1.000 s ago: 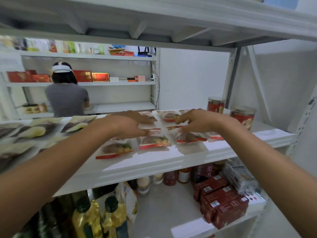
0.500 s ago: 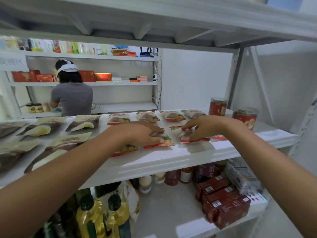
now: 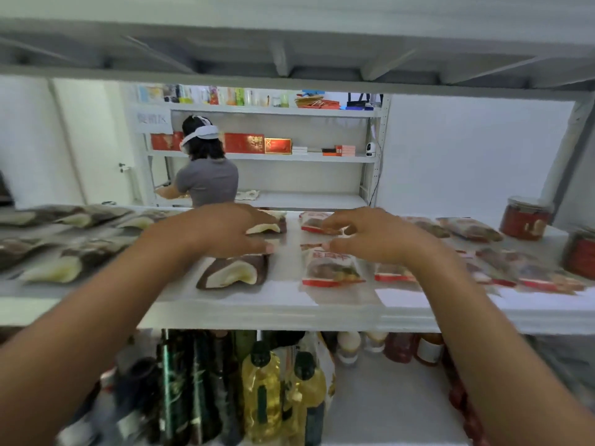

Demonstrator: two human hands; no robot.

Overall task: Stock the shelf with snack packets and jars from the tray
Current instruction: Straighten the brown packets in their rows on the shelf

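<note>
The white shelf board carries rows of flat snack packets. My left hand reaches over a brown packet, its spread fingers touching another brown packet behind it. My right hand hovers with loosely curled fingers above a red-edged packet, its fingertips at a red-edged packet further back. Neither hand grips anything. More brown packets lie to the left, blurred. Two red jars stand at the right end. No tray is in view.
The upper shelf board hangs low overhead. On the lower shelf stand yellow oil bottles, dark bottles and small jars. A person in a grey top works at another shelf behind. A slanted post is at the right.
Both hands have shifted left along the shelf, off the middle red-edged packets. My left hand now lies over the brown packets. The view has swung left with them.
</note>
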